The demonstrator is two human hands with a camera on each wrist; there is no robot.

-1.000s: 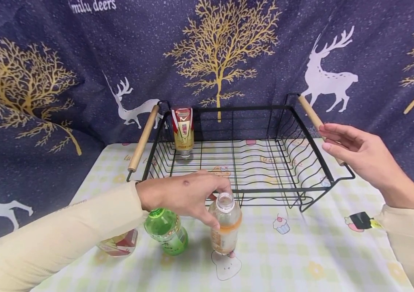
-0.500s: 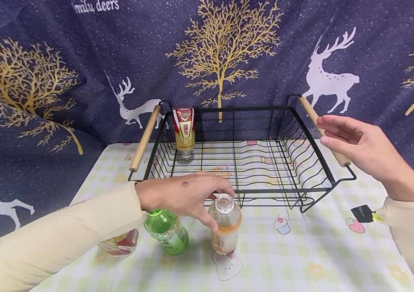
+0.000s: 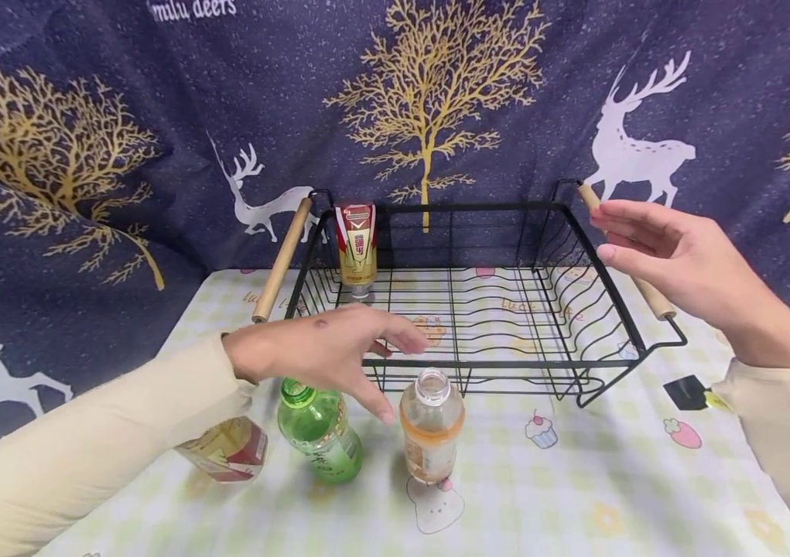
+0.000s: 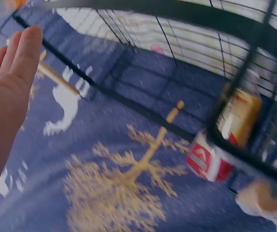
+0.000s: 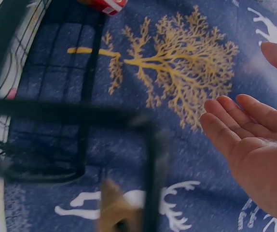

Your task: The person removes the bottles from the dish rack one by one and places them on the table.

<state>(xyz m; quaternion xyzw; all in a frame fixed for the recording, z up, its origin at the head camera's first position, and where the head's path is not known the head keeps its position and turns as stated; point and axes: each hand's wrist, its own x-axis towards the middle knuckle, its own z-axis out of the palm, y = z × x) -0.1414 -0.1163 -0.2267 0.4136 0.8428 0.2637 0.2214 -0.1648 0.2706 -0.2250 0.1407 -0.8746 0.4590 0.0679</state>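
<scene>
In the head view, a clear plastic bottle point(image 3: 432, 433) with an orange band and no cap stands upright in front of the rack. Just left of its neck is my left hand point(image 3: 339, 344), fingers and thumb spread, with a gap to the bottle. Below that hand stands a green plastic bottle point(image 3: 321, 433), also upright and uncapped. Farther left, my sleeve partly covers a red-and-gold container point(image 3: 234, 452). My right hand point(image 3: 680, 263) hovers by the rack's right wooden handle point(image 3: 652, 298), holding nothing; the right wrist view shows its palm and extended fingers point(image 5: 220, 128).
A black wire rack point(image 3: 506, 362) with wooden handles stands behind the bottles. In its back left corner is a red-and-gold bottle point(image 3: 357, 247), clear end down. A dark patterned cloth point(image 3: 283, 93) hangs behind, and a checked cloth point(image 3: 541, 503) covers the table.
My left hand has let go of the clear bottle and drawn back to the left; the bottle stays standing. My right hand has risen slightly along the handle.
</scene>
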